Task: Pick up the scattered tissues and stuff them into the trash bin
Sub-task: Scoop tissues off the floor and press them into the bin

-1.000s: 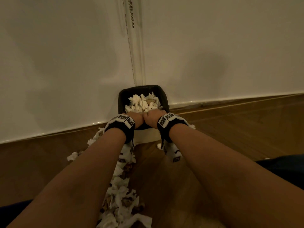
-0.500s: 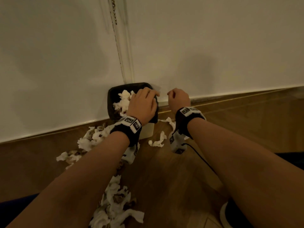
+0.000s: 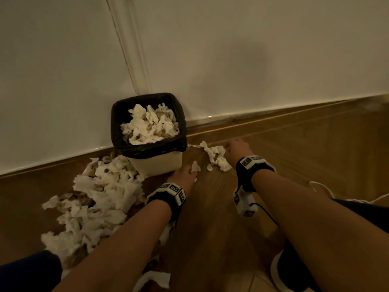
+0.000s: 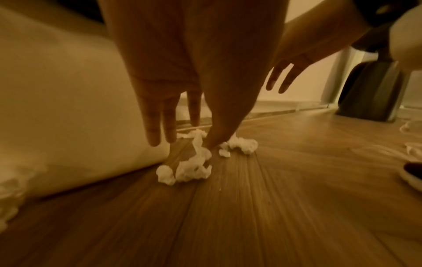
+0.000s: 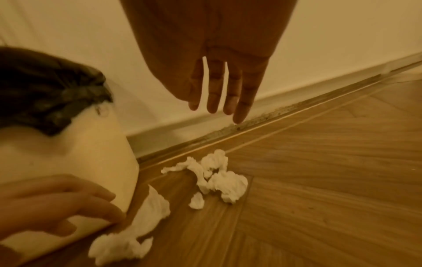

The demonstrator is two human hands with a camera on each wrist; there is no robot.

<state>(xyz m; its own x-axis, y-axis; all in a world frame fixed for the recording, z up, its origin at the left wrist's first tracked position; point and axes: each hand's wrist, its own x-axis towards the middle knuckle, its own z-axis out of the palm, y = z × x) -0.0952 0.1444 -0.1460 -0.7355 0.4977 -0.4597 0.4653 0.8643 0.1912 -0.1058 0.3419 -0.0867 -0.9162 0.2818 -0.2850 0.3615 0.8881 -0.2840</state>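
The trash bin (image 3: 156, 165), cream with a black liner, stands against the wall, heaped with crumpled white tissues (image 3: 149, 127). A big pile of tissues (image 3: 105, 192) covers the floor to its left. My left hand (image 3: 187, 173) is down at the bin's front right corner, fingers straight, thumb tip touching a small tissue (image 4: 194, 162). My right hand (image 3: 232, 147) hovers open, its fingers (image 5: 228, 97) spread above a twisted strip of tissue (image 5: 219, 177) lying right of the bin. Neither hand holds anything.
The white wall and baseboard (image 3: 273, 110) run behind the bin. A dark shoe with a white sole (image 3: 288, 270) sits at the bottom right, with a white cable (image 3: 324, 190) beyond it. A dark upright object (image 4: 370, 94) stands farther right. The floor is wood.
Both hands have come off the top of the bin and dropped to the floor at its right side. The tissues in the bin are now uncovered.
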